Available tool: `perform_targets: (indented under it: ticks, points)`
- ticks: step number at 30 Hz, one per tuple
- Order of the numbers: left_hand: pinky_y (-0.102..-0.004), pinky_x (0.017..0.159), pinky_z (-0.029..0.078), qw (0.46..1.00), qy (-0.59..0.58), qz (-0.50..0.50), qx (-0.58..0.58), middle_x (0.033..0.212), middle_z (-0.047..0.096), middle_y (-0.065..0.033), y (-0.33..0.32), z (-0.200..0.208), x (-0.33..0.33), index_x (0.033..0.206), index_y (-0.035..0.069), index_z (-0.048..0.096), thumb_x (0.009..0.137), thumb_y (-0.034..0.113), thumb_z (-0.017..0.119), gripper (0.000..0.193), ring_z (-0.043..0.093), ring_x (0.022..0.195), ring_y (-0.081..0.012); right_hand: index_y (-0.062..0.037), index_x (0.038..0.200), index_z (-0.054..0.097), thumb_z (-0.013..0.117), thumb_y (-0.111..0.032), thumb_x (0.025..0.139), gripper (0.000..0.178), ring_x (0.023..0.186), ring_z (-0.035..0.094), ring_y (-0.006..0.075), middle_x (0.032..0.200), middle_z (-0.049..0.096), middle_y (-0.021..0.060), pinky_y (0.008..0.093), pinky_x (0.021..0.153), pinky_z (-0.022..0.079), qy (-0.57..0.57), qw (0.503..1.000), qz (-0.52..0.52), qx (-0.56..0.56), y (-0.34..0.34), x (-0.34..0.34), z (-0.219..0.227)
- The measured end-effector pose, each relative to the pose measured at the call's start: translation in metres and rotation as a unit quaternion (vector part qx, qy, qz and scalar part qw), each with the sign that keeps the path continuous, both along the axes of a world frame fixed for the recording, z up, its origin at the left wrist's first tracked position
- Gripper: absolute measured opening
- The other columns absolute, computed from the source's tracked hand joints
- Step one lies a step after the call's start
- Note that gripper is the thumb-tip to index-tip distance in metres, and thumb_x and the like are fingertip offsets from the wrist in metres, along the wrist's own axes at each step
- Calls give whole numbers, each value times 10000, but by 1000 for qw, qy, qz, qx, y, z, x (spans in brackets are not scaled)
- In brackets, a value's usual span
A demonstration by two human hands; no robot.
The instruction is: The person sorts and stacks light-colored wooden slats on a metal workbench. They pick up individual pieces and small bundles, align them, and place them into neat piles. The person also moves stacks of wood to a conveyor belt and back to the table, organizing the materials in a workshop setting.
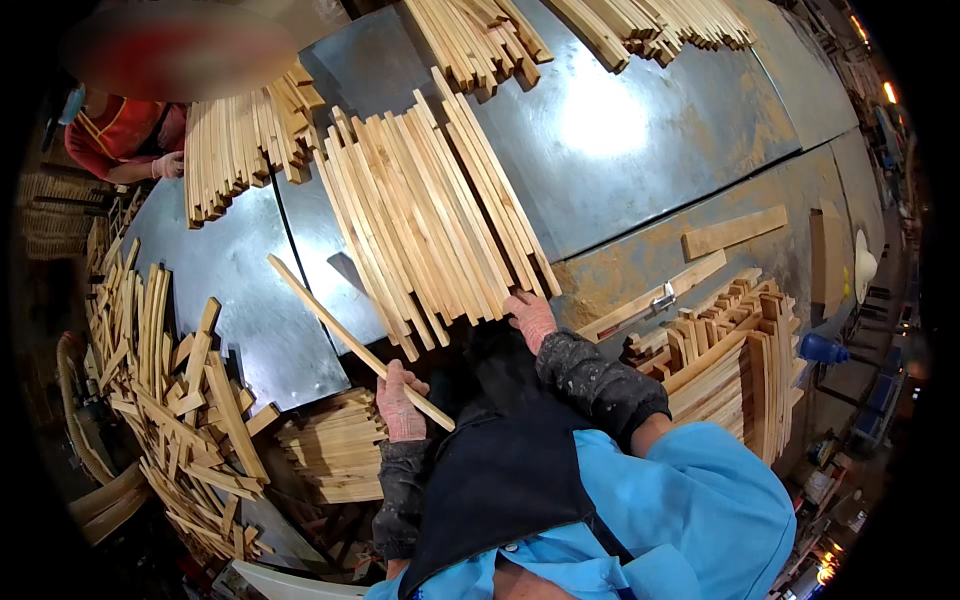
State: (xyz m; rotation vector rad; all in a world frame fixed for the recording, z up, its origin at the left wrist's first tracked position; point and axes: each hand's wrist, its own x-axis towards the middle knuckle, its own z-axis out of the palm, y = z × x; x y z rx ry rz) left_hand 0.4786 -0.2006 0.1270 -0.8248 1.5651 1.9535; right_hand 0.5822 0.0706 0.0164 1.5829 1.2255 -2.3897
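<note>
From my end of the link, I can read no text, label, brand, number or sign in the head view, neither on the wooden strips [415, 215] nor on the metal-topped bench [660, 170].

Seamed, shiny grey metal tabletop [620, 170], brown sawdust [592, 285] scattered at right, long pale wooden strips [410, 215] side by side mid-table, similar pale wooden bundles [470, 40] beyond, short flat wooden board [735, 232] at right

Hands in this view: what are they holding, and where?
The left hand holds a wooden strip near its closer end. The right hand touches the strip row at its near edge; grip unclear.
</note>
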Motion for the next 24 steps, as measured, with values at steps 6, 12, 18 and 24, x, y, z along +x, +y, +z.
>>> perform_targets:
  ticks: [6, 12, 18, 24]
  points:
    - [-341, 631, 547, 1000, 9, -1, 2, 797, 610, 5, 0, 2, 8, 1135, 102, 659, 1037, 330, 760, 268, 573, 669, -128, 66, 1606, 435, 725, -251, 1036, 714, 1341, 600, 331, 1548, 553, 191, 446, 1089, 526, 0, 1000, -10, 1, -1, 2, -6]
    - [-331, 610, 535, 1000, 0, 20, 19, 791, 613, 12, 6, 6, 6, 1071, 131, 613, 1029, 280, 779, 226, 583, 642, -119, 60, 1547, 519, 741, -278, 1020, 665, 1232, 646, 284, 1386, 664, 151, 421, 1047, 530, -20, 998, -55, 26, -7, 2, -14]
    - [-328, 619, 552, 999, -12, 44, 21, 796, 618, 10, 5, 6, 9, 1085, 122, 621, 1027, 264, 783, 223, 584, 641, -118, 59, 1556, 499, 767, -271, 1002, 699, 1278, 630, 320, 1426, 641, 180, 469, 1082, 511, -10, 999, -25, -22, 0, -3, 7]
    - [-386, 709, 615, 1000, 13, 6, 24, 914, 645, -59, -11, 7, 27, 1483, 45, 516, 994, 103, 763, 551, 666, 744, -182, 98, 1669, 253, 785, -277, 986, 943, 1390, 578, 400, 1537, 543, 279, 495, 1137, 488, -37, 998, 28, -31, 3, 3, 1]
